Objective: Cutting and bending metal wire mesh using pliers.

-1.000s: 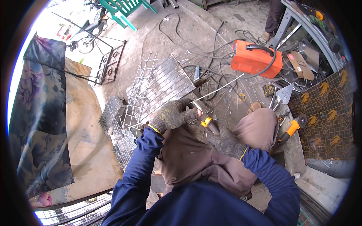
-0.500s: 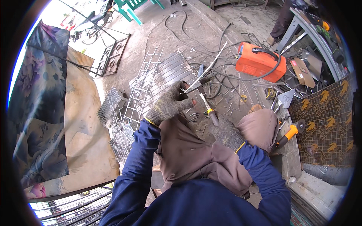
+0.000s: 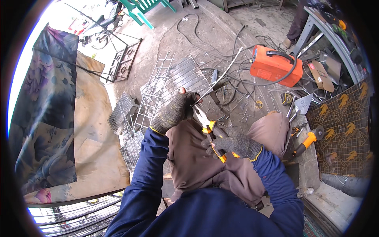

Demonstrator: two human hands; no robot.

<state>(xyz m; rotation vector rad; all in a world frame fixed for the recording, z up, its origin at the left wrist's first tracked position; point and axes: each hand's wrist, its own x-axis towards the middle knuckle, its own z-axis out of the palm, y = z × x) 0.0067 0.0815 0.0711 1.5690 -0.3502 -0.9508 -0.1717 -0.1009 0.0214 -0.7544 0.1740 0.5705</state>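
Note:
Gloved in grey knit with bare fingertips, my left hand (image 3: 171, 112) pinches a long thin metal rod (image 3: 225, 72) near its lower end. The rod slants up and to the right, away from me. My right hand (image 3: 242, 145), in a matching glove, grips combination pliers (image 3: 208, 127) with orange and black handles. The pliers' jaws point up beside my left fingers, at the rod's near end; whether they bite on it I cannot tell. Beyond my left hand, a ribbed metal plate (image 3: 188, 77) lies on the ground next to a welded wire grid (image 3: 154, 89).
An orange welding machine (image 3: 268, 69) with black cables stands at the right. An angle grinder (image 3: 308, 141) lies beside my right knee, near a tape measure (image 3: 286, 98). Cut rod pieces litter the concrete. A workbench (image 3: 335, 35) and a green chair (image 3: 148, 8) stand farther off.
The pliers have swung round, so their jaws and spread handles now show. My right hand has shifted its grip along the handles. My left hand still holds the rod, nearer its end.

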